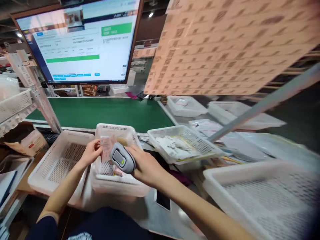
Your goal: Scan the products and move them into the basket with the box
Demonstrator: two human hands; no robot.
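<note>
My right hand (143, 165) is wrapped round a grey barcode scanner (122, 157), with a small green light on its top. Between the fingertips of my left hand (92, 151) is a thin, pinkish packet (107, 146) with a printed label, held upright. Both hands are above a white plastic basket (116, 127), and the scanner covers part of the packet. Small packaged items lie inside that basket, partly hidden by the scanner. To its left stands another white basket (60, 163) with a perforated bottom.
A monitor (77, 46) hangs at the upper left, and a large cardboard sheet (225, 46) at the upper right. Behind the baskets runs a green conveyor belt (112, 111). A basket of white labels (185, 146) and a metal pole (265, 100) are on the right.
</note>
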